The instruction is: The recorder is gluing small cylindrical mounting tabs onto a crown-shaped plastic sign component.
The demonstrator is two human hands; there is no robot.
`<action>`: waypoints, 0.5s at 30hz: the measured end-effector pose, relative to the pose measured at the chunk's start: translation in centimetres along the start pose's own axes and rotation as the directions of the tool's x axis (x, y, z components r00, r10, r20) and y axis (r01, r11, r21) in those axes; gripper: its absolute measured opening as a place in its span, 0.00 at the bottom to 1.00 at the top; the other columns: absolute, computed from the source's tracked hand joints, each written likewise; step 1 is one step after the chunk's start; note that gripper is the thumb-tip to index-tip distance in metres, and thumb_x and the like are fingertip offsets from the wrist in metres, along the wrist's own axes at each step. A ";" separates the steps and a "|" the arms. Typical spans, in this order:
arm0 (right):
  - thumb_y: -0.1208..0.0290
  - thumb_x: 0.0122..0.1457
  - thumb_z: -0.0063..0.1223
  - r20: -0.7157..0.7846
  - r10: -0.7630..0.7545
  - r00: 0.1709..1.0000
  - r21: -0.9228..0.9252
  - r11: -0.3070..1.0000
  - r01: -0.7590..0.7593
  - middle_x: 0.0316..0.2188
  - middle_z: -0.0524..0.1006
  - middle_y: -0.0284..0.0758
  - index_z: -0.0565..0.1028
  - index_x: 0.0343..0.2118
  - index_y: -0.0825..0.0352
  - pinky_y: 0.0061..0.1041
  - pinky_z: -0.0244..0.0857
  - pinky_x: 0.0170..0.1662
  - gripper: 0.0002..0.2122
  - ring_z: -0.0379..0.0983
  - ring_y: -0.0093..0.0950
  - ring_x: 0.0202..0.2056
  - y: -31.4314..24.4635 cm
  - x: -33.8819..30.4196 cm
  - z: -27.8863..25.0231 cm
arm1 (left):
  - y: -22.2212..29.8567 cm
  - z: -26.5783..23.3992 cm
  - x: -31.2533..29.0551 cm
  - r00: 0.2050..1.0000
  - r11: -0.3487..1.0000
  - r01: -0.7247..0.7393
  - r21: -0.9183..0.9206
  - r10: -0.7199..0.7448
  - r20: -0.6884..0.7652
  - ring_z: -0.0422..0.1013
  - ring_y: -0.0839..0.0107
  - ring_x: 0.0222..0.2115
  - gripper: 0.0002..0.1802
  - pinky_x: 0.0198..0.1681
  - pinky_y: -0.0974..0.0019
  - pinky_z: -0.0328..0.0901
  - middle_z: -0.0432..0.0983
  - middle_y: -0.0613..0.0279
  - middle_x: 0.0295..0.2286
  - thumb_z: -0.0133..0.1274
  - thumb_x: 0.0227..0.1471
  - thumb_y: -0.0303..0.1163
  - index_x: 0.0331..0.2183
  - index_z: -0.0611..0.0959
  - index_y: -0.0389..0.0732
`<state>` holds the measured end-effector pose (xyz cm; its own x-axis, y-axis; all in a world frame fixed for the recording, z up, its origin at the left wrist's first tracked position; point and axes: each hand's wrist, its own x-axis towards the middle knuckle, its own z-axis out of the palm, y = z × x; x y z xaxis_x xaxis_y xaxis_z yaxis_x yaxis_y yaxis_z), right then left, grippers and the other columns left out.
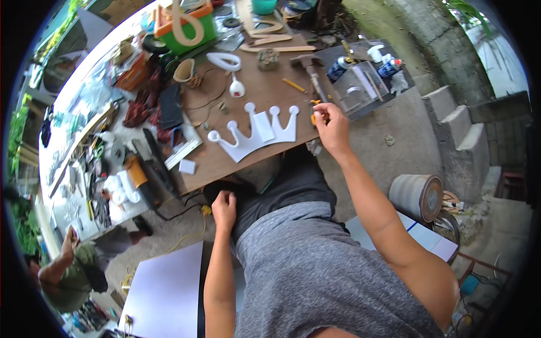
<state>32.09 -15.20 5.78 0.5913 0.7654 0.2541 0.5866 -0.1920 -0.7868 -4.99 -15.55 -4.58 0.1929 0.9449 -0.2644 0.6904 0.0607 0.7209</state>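
Observation:
A white crown-shaped cutout [243, 147] with round-tipped points lies flat at the near edge of the brown table. On its middle rests a small white rectangle [264, 127]. Just right of the crown, at the table's right edge, my right hand [333, 128] is closed around a small orange tool [315, 102]. My fingers cover much of this tool, so its exact kind does not show. Below the table edge, near my lap, my left hand [225, 209] is loosely curled and appears to hold nothing. A white square piece [187, 167] lies left of the crown.
Behind the crown are a white loop-shaped cutout [224, 61], a yellow pencil [294, 85] and a hammer [310, 67]. A clear tray [360, 84] with spray cans stands right. Tools and scraps crowd the left. Another person [79, 267] is at lower left.

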 end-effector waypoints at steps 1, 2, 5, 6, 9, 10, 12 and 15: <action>0.79 0.56 0.55 -0.017 0.004 1.000 0.000 1.000 -0.004 0.29 0.77 0.39 0.76 0.36 0.70 0.28 0.69 0.34 0.05 0.75 0.30 0.28 0.3 0.5 -0.3 | 0.1 0.0 -0.1 1.000 1.000 -0.022 0.012 0.022 -0.006 0.76 0.52 0.27 0.11 0.34 0.57 0.69 0.79 0.45 0.26 0.55 0.53 0.33 0.32 0.81 0.34; 0.78 0.56 0.55 -0.025 -0.021 0.999 -0.006 1.000 0.021 0.29 0.78 0.39 0.76 0.36 0.70 0.28 0.69 0.34 0.05 0.75 0.30 0.28 0.7 1.1 -0.9 | 0.2 0.0 0.0 0.999 1.000 -0.028 0.010 0.028 -0.020 0.76 0.51 0.28 0.11 0.35 0.57 0.69 0.79 0.45 0.27 0.55 0.53 0.33 0.32 0.81 0.34; 0.78 0.56 0.55 -0.086 -0.029 0.996 -0.041 0.999 0.026 0.29 0.78 0.39 0.77 0.36 0.70 0.29 0.69 0.35 0.05 0.74 0.30 0.28 2.2 3.3 -2.4 | 0.4 0.0 0.0 0.999 0.999 -0.039 0.013 0.039 -0.015 0.76 0.51 0.29 0.11 0.35 0.57 0.69 0.79 0.45 0.27 0.55 0.53 0.33 0.32 0.81 0.33; 0.78 0.56 0.55 -0.139 -0.008 0.990 -0.067 0.998 -0.001 0.29 0.78 0.38 0.77 0.36 0.70 0.29 0.69 0.35 0.06 0.74 0.30 0.28 2.8 4.0 -3.0 | 0.5 0.0 -0.1 0.999 0.999 -0.034 0.023 0.034 0.005 0.76 0.51 0.29 0.11 0.36 0.57 0.69 0.79 0.44 0.27 0.55 0.53 0.33 0.32 0.81 0.33; 0.78 0.56 0.54 -0.193 -0.021 0.981 -0.088 0.996 0.004 0.29 0.79 0.38 0.77 0.37 0.70 0.30 0.68 0.35 0.06 0.74 0.30 0.28 4.4 5.7 -4.9 | 0.7 0.1 0.0 1.000 1.000 -0.016 0.025 0.016 0.005 0.76 0.51 0.29 0.11 0.36 0.58 0.69 0.78 0.45 0.26 0.55 0.53 0.33 0.32 0.81 0.33; 0.78 0.57 0.54 -0.210 0.003 0.978 -0.109 0.994 -0.026 0.29 0.79 0.38 0.77 0.37 0.70 0.29 0.68 0.35 0.06 0.74 0.30 0.28 4.9 6.2 -5.4 | 0.8 0.1 -0.1 0.998 0.999 -0.050 0.019 0.051 -0.030 0.76 0.51 0.29 0.11 0.36 0.58 0.69 0.78 0.45 0.26 0.55 0.53 0.33 0.32 0.81 0.33; 0.77 0.57 0.54 -0.218 -0.019 0.976 -0.107 0.994 -0.005 0.29 0.79 0.38 0.77 0.37 0.70 0.29 0.68 0.35 0.06 0.74 0.30 0.28 5.6 6.9 -6.2 | 0.9 0.1 -0.1 1.000 0.999 0.006 0.037 -0.006 0.011 0.76 0.51 0.29 0.11 0.36 0.58 0.69 0.78 0.46 0.26 0.55 0.52 0.33 0.32 0.81 0.33; 0.77 0.58 0.54 -0.253 -0.008 0.967 -0.101 0.995 -0.018 0.30 0.79 0.38 0.76 0.37 0.70 0.29 0.68 0.35 0.06 0.74 0.30 0.28 6.2 7.8 -6.9 | 1.1 0.1 -0.1 1.000 0.998 -0.025 0.057 0.024 0.005 0.76 0.51 0.28 0.11 0.35 0.58 0.69 0.78 0.46 0.26 0.55 0.52 0.33 0.32 0.81 0.34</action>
<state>44.15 -14.71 6.74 0.7076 0.5863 0.3944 0.6285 -0.2671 -0.7305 -4.19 -15.62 -3.86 0.2130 0.9446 -0.2498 0.7240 0.0191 0.6896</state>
